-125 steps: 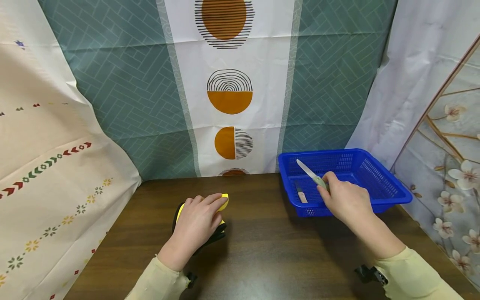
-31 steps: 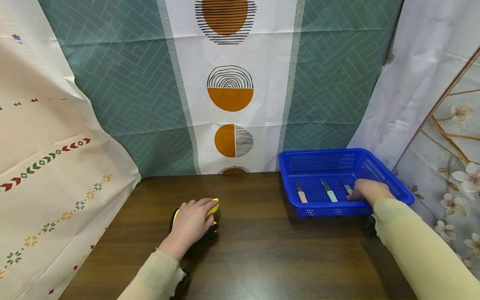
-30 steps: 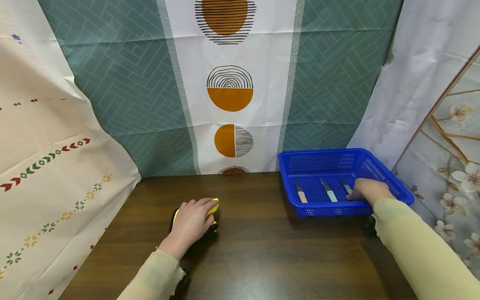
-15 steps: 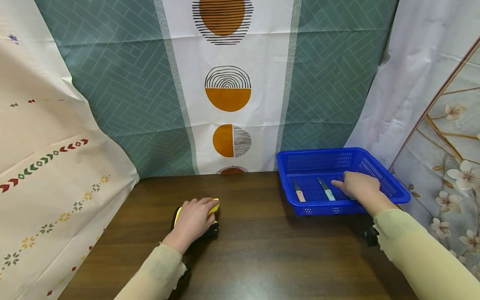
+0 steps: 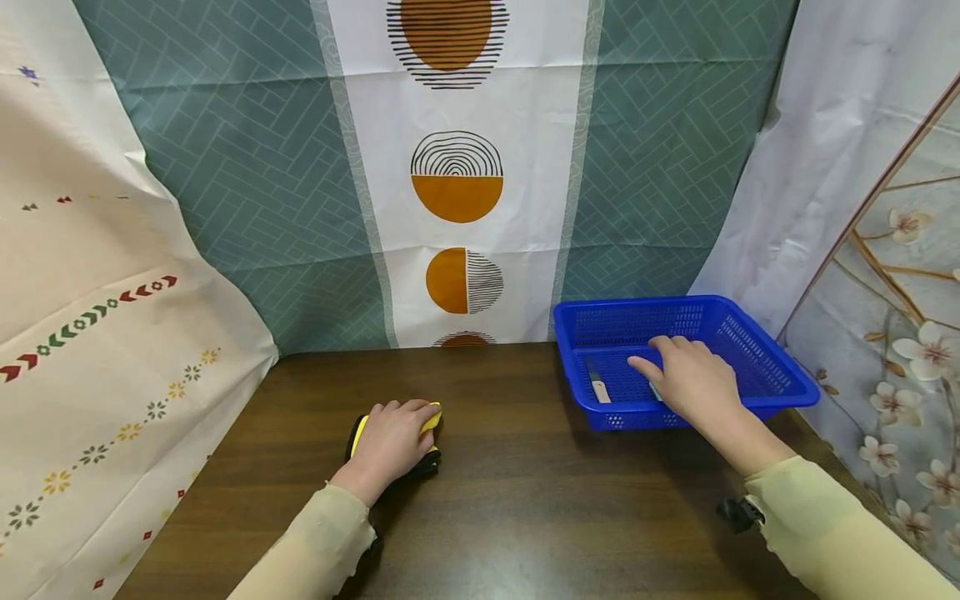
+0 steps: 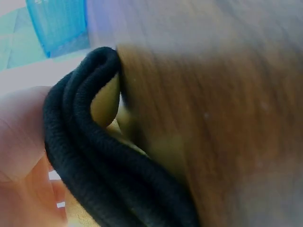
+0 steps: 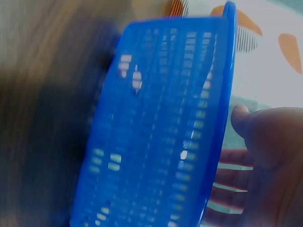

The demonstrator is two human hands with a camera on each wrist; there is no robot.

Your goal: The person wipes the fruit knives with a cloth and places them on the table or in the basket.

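Note:
My left hand (image 5: 393,437) grips a folded cloth (image 5: 432,419), yellow on one side and black on the other, low over the brown table. In the left wrist view the thick dark fold of this cloth (image 6: 75,127) stands beside my thumb. My right hand (image 5: 696,382) hovers above the blue basket (image 5: 637,312), fingers extended, thumb spread and holding nothing. A knife with a pale pink handle (image 5: 600,392) lies at the basket's left. Only a bit of the light-green-handled knife (image 5: 656,391) shows beside my right hand, which hides the rest of the basket's floor there.
The basket's perforated wall (image 7: 156,113) and raised rim come close to my right fingers in the right wrist view. Brown tabletop (image 5: 517,500) stretches between my hands. Patterned fabric (image 5: 480,292) hangs behind and at both sides.
Earlier my right hand held a green-handled knife over the basket, then reached down at its right side. It has let go, risen and moved left with fingers spread. My left hand keeps the cloth.

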